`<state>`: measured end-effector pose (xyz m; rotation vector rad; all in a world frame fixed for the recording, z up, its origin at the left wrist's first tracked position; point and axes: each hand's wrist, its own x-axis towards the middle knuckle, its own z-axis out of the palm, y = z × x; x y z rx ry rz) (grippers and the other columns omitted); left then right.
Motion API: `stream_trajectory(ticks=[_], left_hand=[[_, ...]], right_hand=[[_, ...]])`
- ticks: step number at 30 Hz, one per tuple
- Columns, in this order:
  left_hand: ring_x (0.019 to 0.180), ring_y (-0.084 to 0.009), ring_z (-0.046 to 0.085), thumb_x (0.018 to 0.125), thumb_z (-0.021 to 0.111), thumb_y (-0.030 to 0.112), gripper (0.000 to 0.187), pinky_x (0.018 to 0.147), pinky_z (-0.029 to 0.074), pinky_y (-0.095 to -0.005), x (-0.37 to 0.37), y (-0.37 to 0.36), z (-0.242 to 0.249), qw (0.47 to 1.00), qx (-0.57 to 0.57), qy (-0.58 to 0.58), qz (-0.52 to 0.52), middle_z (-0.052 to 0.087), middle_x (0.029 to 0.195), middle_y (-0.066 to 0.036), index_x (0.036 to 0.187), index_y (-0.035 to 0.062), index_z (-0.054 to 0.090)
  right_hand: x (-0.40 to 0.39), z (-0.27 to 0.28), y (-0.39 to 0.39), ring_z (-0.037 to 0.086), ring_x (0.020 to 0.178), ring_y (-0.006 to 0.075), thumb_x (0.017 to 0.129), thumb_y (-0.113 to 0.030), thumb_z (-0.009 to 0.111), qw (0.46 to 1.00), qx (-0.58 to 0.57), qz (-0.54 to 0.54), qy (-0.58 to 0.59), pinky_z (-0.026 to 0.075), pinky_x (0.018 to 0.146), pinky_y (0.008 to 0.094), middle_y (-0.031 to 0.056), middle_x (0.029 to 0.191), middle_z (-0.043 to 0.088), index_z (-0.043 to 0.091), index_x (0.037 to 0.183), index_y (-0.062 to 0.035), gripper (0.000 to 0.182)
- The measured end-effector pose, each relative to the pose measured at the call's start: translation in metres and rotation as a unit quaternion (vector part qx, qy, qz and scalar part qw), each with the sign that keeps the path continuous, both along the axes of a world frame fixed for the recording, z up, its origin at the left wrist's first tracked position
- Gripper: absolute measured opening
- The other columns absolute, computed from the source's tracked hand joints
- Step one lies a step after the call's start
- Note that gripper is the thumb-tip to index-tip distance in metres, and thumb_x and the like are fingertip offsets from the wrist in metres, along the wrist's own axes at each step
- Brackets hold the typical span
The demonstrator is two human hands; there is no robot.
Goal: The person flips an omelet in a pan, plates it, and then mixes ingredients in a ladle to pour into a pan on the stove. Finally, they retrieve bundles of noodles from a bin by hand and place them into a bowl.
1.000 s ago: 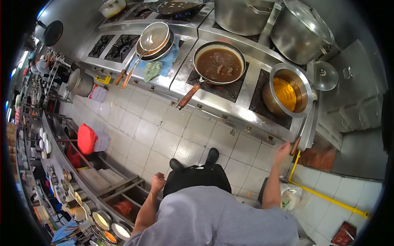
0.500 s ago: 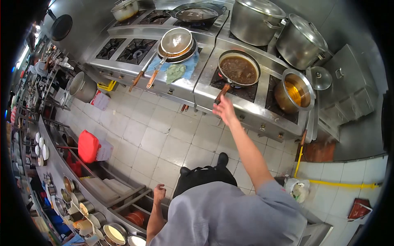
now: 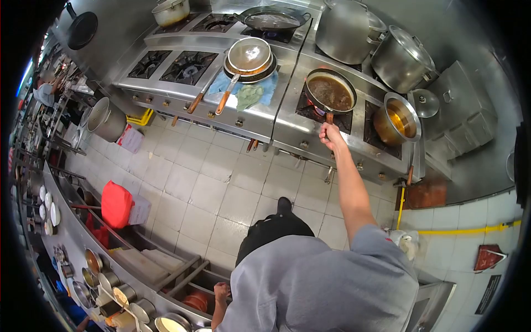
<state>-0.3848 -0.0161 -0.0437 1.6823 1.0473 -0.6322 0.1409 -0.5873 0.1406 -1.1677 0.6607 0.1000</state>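
My right hand (image 3: 331,136) is closed around the wooden handle (image 3: 329,118) of a frying pan (image 3: 330,92). The pan holds brown liquid and sits on a front burner, where a flame glows beneath its rim. My left hand (image 3: 222,290) hangs low by the counter, fingers curled in and nothing visible in them. Just right of the pan stands a steel pot (image 3: 380,126) with amber liquid. Left of it, a strainer (image 3: 250,54) lies on stacked pans over a blue cloth (image 3: 267,91), beside a green cloth (image 3: 249,96).
Two tall lidded pots (image 3: 342,34) (image 3: 402,61) and a wok (image 3: 272,21) stand at the back. A red-covered container (image 3: 116,205) is on the floor at left. The left counter (image 3: 135,279) holds bowls and pots. A co-worker (image 3: 44,95) is at the far left.
My right hand has gone from open beside the handle to closed on it. The handle has swung to point more toward me. My left hand has moved lower, and the view has shifted.
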Motion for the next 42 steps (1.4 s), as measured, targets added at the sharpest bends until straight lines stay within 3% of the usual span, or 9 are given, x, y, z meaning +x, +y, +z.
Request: stream_trajectory(ticks=[6, 13, 19, 25, 27, 29, 31, 35, 42], left_hand=[[0.057, -0.0169, 0.057, 0.077, 0.058, 0.013, 0.027, 0.05, 0.048, -0.032, 0.049, 0.081, -0.129, 0.946, 0.061, -0.248, -0.197, 0.061, 0.07, -0.007, 0.095, -0.007, 0.061], [0.07, -0.0172, 0.064, 0.078, 0.056, 0.006, 0.025, 0.062, 0.051, -0.0305, 0.174, 0.089, -0.09, 0.961, 0.089, -0.234, -0.116, 0.067, 0.078, -0.012, 0.1, -0.0055, 0.062], [0.058, -0.0266, 0.064, 0.078, 0.053, 0.005, 0.021, 0.058, 0.052, -0.0345, 0.184, 0.069, -0.054, 0.988, 0.002, -0.147, -0.042, 0.068, 0.077, -0.014, 0.093, -0.0057, 0.062], [0.06, -0.0269, 0.065, 0.075, 0.06, 0.015, 0.02, 0.061, 0.053, -0.0356, 0.133, 0.048, -0.036, 0.942, 0.173, -0.111, -0.266, 0.065, 0.062, -0.013, 0.083, -0.0028, 0.064], [0.067, -0.0262, 0.067, 0.073, 0.062, 0.017, 0.023, 0.065, 0.053, -0.035, 0.106, 0.05, -0.058, 0.954, 0.159, -0.086, -0.24, 0.066, 0.067, -0.014, 0.087, -0.0017, 0.065], [0.073, -0.0261, 0.067, 0.072, 0.062, 0.017, 0.027, 0.069, 0.052, -0.0344, 0.081, 0.051, -0.071, 0.97, 0.12, -0.076, -0.197, 0.068, 0.073, -0.015, 0.091, -0.0009, 0.066], [0.079, -0.0267, 0.067, 0.069, 0.062, 0.016, 0.03, 0.074, 0.052, -0.034, 0.06, 0.048, -0.078, 0.986, 0.057, -0.084, -0.131, 0.069, 0.079, -0.016, 0.095, -0.0003, 0.067], [0.088, -0.0302, 0.067, 0.066, 0.06, 0.014, 0.035, 0.08, 0.051, -0.0354, 0.046, 0.055, -0.09, 0.986, 0.115, -0.043, -0.116, 0.069, 0.089, -0.019, 0.098, -0.0004, 0.067], [0.091, -0.0279, 0.066, 0.07, 0.058, 0.015, 0.038, 0.081, 0.051, -0.0348, 0.097, 0.072, -0.073, 0.994, 0.092, -0.054, -0.025, 0.069, 0.094, -0.019, 0.102, -0.0035, 0.065]], right_hand=[[0.005, 0.001, 0.009, 0.044, 0.049, 0.0109, 0.087, -0.008, 0.047, 1.0, -0.01, -0.007, -0.003, 0.028, 0.037, 0.0228, 0.0022, 0.065, 0.043, 0.045, 0.081, -0.0099, 0.007], [0.007, -0.005, 0.018, 0.046, 0.05, 0.0116, 0.087, -0.008, 0.047, 0.999, 0.017, -0.008, -0.026, 0.027, 0.036, 0.0231, 0.0031, 0.066, 0.044, 0.045, 0.086, -0.0093, 0.003], [-0.026, 0.006, 0.019, 0.054, 0.06, 0.0157, 0.093, -0.048, 0.051, 0.995, 0.083, -0.049, -0.029, 0.044, 0.048, 0.0288, 0.006, 0.077, 0.055, 0.047, 0.097, -0.0105, 0.037], [-0.118, -0.192, 0.014, 0.055, 0.057, 0.0141, 0.095, -0.05, 0.046, 0.985, 0.145, -0.093, 0.012, 0.048, 0.05, 0.0329, -0.0015, 0.068, 0.056, 0.059, 0.089, -0.0127, 0.04], [-0.191, -0.226, 0.038, 0.057, 0.054, 0.0176, 0.095, -0.036, 0.05, 0.971, -0.14, 0.094, 0.169, 0.042, 0.044, 0.0366, 0.0026, 0.061, 0.056, 0.057, 0.069, -0.0111, 0.037], [-0.262, -0.28, 0.041, 0.058, 0.048, 0.0212, 0.079, -0.02, 0.054, 0.749, -0.446, 0.443, 0.21, 0.044, 0.046, 0.0387, 0.0119, 0.052, 0.056, 0.057, 0.055, -0.0049, 0.029], [-0.316, -0.257, 0.07, 0.068, 0.069, 0.0227, 0.076, -0.027, 0.058, 0.739, -0.371, 0.459, 0.324, 0.054, 0.062, 0.0372, 0.0142, 0.078, 0.069, 0.069, 0.072, -0.0042, 0.026], [-0.347, -0.25, 0.077, 0.066, 0.059, 0.0213, 0.073, -0.025, 0.067, 0.63, -0.383, 0.627, 0.251, 0.053, 0.054, 0.0348, 0.016, 0.063, 0.065, 0.067, 0.064, -0.0008, 0.026], [-0.215, -0.269, 0.105, 0.059, 0.05, 0.0227, 0.08, -0.019, 0.06, 0.697, -0.318, 0.576, 0.286, 0.048, 0.048, 0.0361, 0.0145, 0.061, 0.062, 0.068, 0.076, 0.0045, 0.025]])
